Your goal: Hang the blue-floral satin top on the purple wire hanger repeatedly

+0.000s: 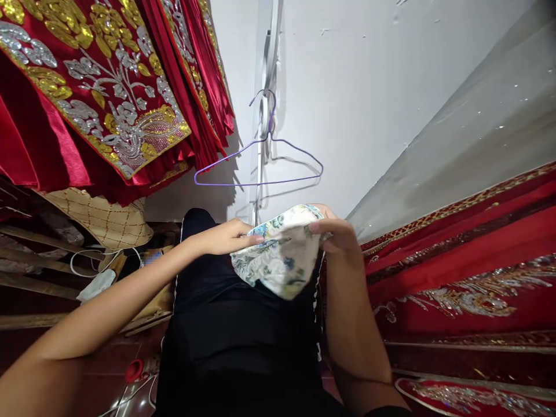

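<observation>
A piece of white cloth with a blue and green floral print [286, 255] is bunched between my two hands, in front of my dark clothing. My left hand [230, 236] pinches its left edge, thumb on top. At the upper right edge, my right hand [334, 229] grips the same cloth, with some fingers behind it. The cloth's lower part hangs loose and slightly blurred. What kind of item it is, I cannot tell. Just beyond the cloth, a purple wire hanger [260, 183] hangs on a pale rail or strip [263, 69] at the wall.
Red garments with gold and silver sequins [125, 116] hang at the upper left. More red embroidered fabric [469, 278] fills the right side, below translucent sheeting [473, 133]. Wooden slats [26, 278], a white cable [82, 269] and a red round object [134, 369] lie low at left.
</observation>
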Demonstrator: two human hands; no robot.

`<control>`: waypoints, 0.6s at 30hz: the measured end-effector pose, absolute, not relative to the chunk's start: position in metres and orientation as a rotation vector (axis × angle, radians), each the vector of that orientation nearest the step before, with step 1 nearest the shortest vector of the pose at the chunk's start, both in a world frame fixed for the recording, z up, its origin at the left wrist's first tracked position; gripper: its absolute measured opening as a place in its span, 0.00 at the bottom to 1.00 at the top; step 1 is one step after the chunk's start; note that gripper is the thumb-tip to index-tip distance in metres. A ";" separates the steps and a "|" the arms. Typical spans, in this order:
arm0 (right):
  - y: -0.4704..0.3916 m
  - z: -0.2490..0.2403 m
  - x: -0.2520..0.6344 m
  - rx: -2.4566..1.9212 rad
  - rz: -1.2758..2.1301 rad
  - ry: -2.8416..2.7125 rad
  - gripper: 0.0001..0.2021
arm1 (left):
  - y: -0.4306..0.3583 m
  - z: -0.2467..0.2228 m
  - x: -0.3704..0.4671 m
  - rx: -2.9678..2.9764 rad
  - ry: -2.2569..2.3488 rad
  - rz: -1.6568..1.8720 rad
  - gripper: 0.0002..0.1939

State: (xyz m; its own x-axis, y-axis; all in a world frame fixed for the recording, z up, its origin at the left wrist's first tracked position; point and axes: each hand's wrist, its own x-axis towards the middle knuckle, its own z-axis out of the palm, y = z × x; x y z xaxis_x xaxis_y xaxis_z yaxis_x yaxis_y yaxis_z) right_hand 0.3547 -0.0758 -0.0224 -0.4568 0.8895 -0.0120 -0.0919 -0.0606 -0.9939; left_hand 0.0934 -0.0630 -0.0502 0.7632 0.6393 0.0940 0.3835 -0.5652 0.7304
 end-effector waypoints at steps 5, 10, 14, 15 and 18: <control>-0.034 -0.014 0.353 -1.112 0.691 -1.584 0.11 | -0.058 -0.044 0.030 2.429 1.164 0.303 0.23; 0.033 -0.039 0.324 -1.142 0.543 -1.664 0.13 | -0.041 -0.036 -0.013 2.545 1.565 0.184 0.21; 0.056 -0.066 0.304 -1.183 0.683 -1.806 0.14 | -0.039 -0.029 -0.027 2.494 1.699 0.041 0.21; 0.056 -0.071 0.304 -1.216 0.715 -1.825 0.15 | -0.039 -0.027 -0.028 2.490 1.716 0.043 0.20; 0.044 -0.076 0.315 -1.281 0.704 -1.783 0.18 | -0.040 -0.019 -0.027 2.517 1.688 0.226 0.19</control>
